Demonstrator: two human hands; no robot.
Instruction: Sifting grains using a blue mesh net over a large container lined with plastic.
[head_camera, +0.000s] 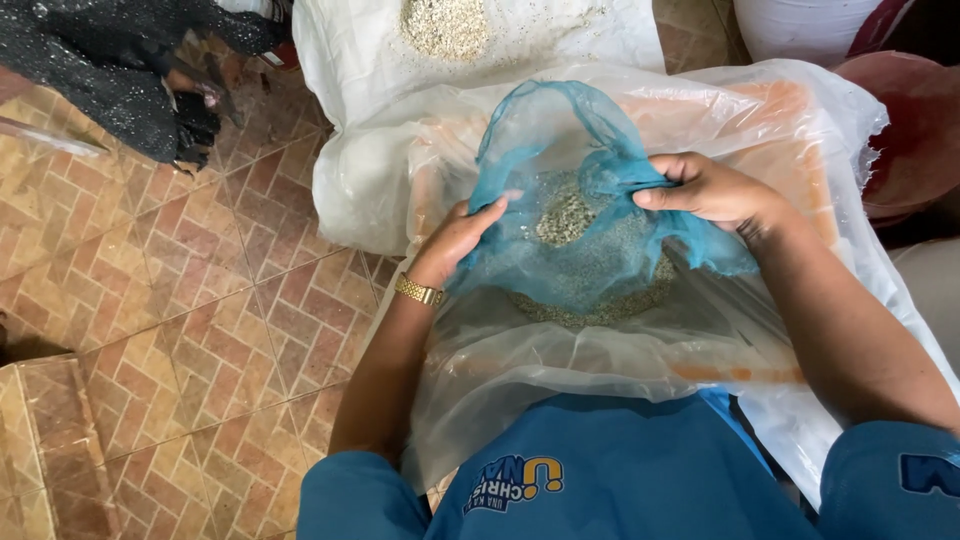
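Observation:
A thin blue plastic bag (590, 190) hangs open between my hands, with a heap of pale grey-green grain (570, 215) showing through it. My left hand (455, 240), with a gold watch at the wrist, grips the bag's left edge. My right hand (705, 188) pinches the bag's right edge. Below the bag lies more grain (600, 300) inside a large clear plastic sack (520, 370) that spreads over my lap.
A white sack (350, 60) with a small pile of grain (445, 25) lies ahead on the brick-patterned tile floor (200, 300). Dark cloth (110, 70) lies at the upper left. A reddish basin (915, 130) and a white container (800, 25) stand at the upper right.

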